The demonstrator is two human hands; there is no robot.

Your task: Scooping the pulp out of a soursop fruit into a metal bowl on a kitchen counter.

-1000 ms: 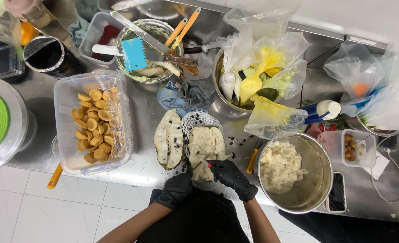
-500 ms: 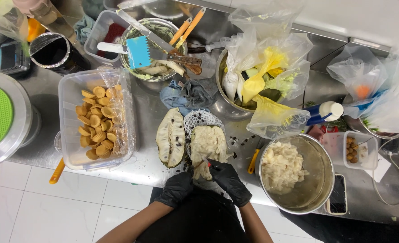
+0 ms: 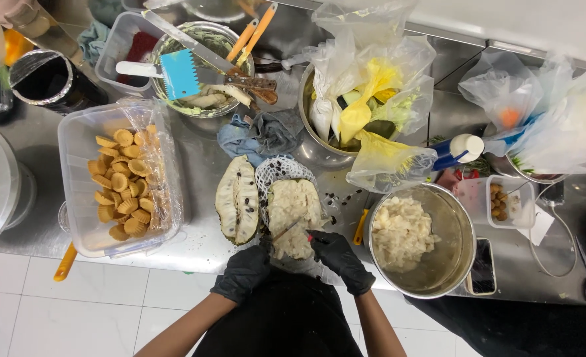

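I see little change since before: left hand [image 3: 245, 270] steadies fruit half [image 3: 294, 218] at worktop [image 3: 200, 231] edge | right hand [image 3: 341, 259], fingers clenched on knife [image 3: 286, 229], still scraping | pulp removal continues

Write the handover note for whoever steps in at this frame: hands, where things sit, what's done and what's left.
Left hand, black-gloved, steadies the near end of the opened fruit half on the steel counter.
Right hand, also gloved, holds a small knife with its blade at the pulp.
The second fruit half lies just left, cut face up, seeds showing.
Done: the metal bowl to the right already holds a heap of white pulp.
Left: both halves still carry flesh.
A tub of small tart shells sits far left, untouched.
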